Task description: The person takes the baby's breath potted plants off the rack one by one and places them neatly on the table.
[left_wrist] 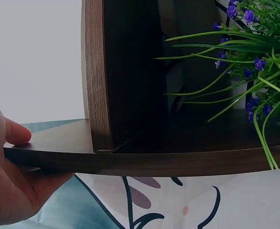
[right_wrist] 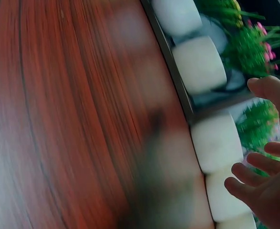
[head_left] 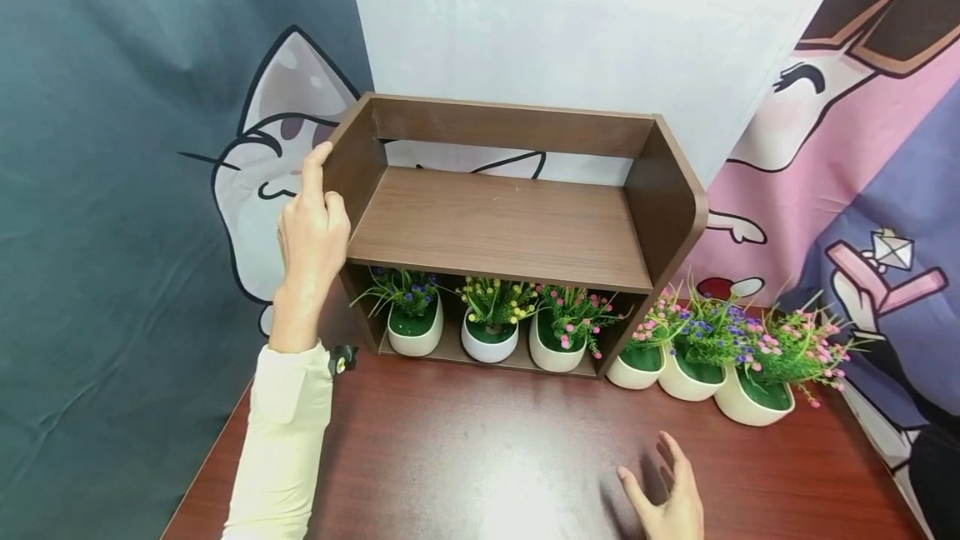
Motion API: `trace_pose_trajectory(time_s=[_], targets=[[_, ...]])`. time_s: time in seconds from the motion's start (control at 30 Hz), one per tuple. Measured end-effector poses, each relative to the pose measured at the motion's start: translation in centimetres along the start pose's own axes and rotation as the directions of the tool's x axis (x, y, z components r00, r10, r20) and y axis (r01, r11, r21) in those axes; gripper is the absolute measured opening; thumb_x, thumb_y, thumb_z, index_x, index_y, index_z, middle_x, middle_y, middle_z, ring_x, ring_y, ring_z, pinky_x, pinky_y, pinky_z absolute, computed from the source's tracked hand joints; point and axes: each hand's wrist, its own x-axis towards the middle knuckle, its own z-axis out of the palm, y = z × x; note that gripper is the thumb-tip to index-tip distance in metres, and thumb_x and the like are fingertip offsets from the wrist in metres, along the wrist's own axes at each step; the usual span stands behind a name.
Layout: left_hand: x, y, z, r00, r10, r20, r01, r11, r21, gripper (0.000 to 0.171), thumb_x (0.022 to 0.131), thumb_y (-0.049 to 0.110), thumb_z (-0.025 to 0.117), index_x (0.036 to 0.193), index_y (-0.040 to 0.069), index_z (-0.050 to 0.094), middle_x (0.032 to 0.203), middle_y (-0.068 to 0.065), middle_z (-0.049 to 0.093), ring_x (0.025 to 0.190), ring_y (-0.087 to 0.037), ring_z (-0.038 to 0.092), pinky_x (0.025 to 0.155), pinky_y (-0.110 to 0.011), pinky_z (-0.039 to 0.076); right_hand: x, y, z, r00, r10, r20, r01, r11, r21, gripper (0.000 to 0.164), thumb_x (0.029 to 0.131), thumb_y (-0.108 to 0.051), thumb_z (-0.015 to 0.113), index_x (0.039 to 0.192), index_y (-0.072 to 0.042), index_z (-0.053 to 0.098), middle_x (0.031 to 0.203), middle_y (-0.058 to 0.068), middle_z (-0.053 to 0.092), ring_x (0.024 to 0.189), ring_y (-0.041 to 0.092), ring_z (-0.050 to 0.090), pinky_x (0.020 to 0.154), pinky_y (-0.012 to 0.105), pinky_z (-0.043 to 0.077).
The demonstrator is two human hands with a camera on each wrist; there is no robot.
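Cartoon-printed cloth backdrops (head_left: pixel 570 15) are hung behind a glossy reddish-brown wood-grain table (head_left: pixel 420 440), on which a two-tier dark brown wooden shelf unit (head_left: pixel 502 223) is stood. On its lower tier (head_left: pixel 451 347), three white oval pots are lined up: one w/ blue-purple flowers (head_left: pixel 415 342), one w/ yellow flowers (head_left: pixel 491 348), one w/ pink flowers (head_left: pixel 557 352). Just outside, by the R end, a second trio of white oval pots (head_left: pixel 693 382) w/ pink & blue-purple blooms is set on the table.

L hand (head_left: pixel 312 236): side panel (head_left: pixel 360 165) pinched btwn thumb & fingers. R hand (head_left: pixel 670 498): fingers spread, nothing held, poised over the table near the outer trio.

Step in hand, as judged: pots being arranged in/around the unit, lower row apparently done, outer trio maybe to be shelved. For the next move, a pot would prob. need to be gripped by its smooth wall, w/ blooms left uncrushed, & lifted clear of its neighbours; meanwhile the unit should be steadied by the L hand.
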Motion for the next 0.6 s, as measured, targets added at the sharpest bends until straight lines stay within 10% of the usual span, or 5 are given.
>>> trace_pose_trajectory(time_s=[0.3,0.6], targets=[[0.0,-0.1,0.1,1.000,-0.002,0.001,0.002,1.000,-0.002,0.050,0.092,0.009,0.035,0.138,0.028,0.040,0.080,-0.021,0.060,0.047,-0.031,0.039,0.046,-0.039,0.027,0.0,-2.0,3.1,0.993,-0.103,0.056,0.102,0.994,0.028,0.080,0.059,0.002,0.083,0.131,0.001,0.046,0.125,0.017,0.052,0.112,0.010,0.047,0.087,0.006,0.032],[0.1,-0.1,0.1,1.000,-0.003,0.008,0.003,1.000,-0.007,0.050,0.092,0.010,0.035,0.138,0.028,0.039,0.099,-0.021,0.063,0.048,-0.031,0.042,0.046,-0.039,0.028,1.3,-3.8,5.9,0.997,-0.058,0.055,0.057,0.998,0.024,0.080,0.064,-0.010,0.084,0.132,0.001,0.044,0.123,0.022,0.051,0.112,0.034,0.050,0.088,0.045,0.040]])
